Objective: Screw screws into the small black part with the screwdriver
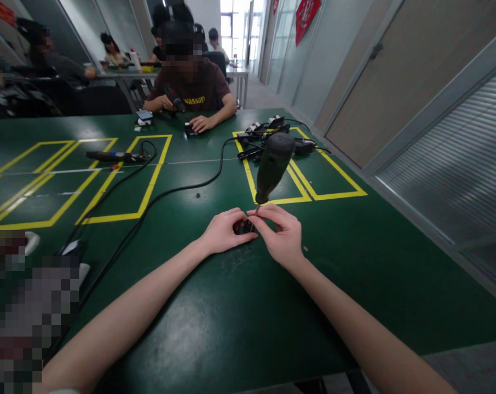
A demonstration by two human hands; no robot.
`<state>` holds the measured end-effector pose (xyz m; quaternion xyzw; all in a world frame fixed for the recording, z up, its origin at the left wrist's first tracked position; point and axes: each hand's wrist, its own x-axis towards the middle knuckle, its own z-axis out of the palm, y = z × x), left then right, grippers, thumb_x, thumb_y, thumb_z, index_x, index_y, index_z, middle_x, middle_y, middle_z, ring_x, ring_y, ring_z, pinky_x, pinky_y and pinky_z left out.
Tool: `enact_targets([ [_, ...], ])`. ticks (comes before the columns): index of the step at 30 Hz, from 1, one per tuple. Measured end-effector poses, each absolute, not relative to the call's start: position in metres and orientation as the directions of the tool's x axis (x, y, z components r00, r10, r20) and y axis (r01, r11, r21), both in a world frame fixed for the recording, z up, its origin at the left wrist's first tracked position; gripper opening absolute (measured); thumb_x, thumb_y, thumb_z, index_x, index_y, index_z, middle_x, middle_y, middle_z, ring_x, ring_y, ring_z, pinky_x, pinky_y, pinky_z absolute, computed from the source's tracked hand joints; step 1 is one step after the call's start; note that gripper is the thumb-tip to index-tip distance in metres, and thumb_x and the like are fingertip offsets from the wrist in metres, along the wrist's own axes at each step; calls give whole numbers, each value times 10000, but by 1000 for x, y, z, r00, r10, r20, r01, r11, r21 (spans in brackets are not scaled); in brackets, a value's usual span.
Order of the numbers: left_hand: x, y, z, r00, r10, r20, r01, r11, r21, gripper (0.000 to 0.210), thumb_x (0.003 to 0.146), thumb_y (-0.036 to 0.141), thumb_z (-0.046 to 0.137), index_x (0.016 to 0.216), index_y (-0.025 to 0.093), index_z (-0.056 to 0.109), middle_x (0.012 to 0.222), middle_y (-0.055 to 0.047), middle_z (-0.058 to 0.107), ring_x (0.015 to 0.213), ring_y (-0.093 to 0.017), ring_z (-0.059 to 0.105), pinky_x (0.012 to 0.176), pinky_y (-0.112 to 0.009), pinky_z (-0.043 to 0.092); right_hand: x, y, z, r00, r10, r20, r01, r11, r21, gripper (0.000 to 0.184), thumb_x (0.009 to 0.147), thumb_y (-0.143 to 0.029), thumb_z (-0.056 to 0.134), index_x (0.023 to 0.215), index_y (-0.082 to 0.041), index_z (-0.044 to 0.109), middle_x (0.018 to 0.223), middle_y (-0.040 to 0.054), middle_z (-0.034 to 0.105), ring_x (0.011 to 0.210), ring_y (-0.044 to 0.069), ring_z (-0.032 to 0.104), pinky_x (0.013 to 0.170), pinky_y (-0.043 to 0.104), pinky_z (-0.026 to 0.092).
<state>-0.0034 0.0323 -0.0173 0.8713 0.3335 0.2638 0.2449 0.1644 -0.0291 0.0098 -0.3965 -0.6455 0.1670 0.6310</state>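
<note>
A screwdriver (pixel 274 164) with a thick dark handle stands nearly upright, leaning a little to the right at the top. My right hand (pixel 284 232) is closed, thumb and fingers pinching its thin metal shaft near the lower end. The fingers of my left hand (pixel 225 231) curl around a small black part (pixel 248 225) just under the shaft. Most of that part is hidden by my fingers, so its kind does not show. Both hands are low over the green table (pixel 231 306), fingertips almost meeting.
Black devices with cables (pixel 268 139) lie piled within yellow tape outlines beyond my hands. A black cable (pixel 178 189) crosses the table on the left, near a corded dark tool (pixel 114 156). Opposite, a person (pixel 190 90) holds a power screwdriver (pixel 174 99) over a small black item.
</note>
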Motion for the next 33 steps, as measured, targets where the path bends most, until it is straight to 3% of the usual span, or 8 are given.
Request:
enact_targets([
  [7,-3,32,-17,635,707,311,458,-669,586,325,892,505,735,873,196,638,854,-17,649,762,-178,611,694,-295,484,168,-29,12,19,743,669,331,627,-706,261,1021,-211,545,891,-215,771,946,58,797,852,197,747,788,348,617],
  [14,-2,32,-17,635,711,300,464,-663,587,315,880,496,752,938,195,680,887,-25,678,782,-188,632,704,-303,496,168,-23,16,63,733,677,358,617,-701,185,995,-226,630,959,-238,811,880,35,725,874,200,723,807,351,612],
  [22,-2,33,-19,626,716,308,459,-658,598,341,881,509,738,847,188,629,807,-6,628,727,-172,585,657,-287,450,171,-20,24,-76,743,665,362,643,-676,256,1051,-255,531,1059,-227,786,972,50,726,935,198,715,851,354,601],
  [25,-2,33,-18,629,715,307,455,-658,600,344,879,508,737,829,190,613,783,4,603,711,-164,563,635,-277,415,172,-18,28,-49,731,680,399,639,-658,197,1034,-271,578,986,-221,762,946,47,719,916,207,709,850,364,593],
  [28,-2,33,-17,634,714,298,455,-656,602,354,865,509,754,817,192,605,773,9,593,712,-165,561,638,-276,406,174,-18,32,-69,722,688,411,649,-640,258,1055,-270,534,893,-215,728,892,46,711,907,209,703,837,357,580],
  [33,-2,32,-17,630,719,294,462,-651,602,359,857,520,761,827,193,616,795,6,607,719,-168,569,645,-278,415,178,-18,37,-138,734,665,428,650,-628,312,1076,-289,465,957,-199,739,951,74,719,953,222,704,871,380,579],
])
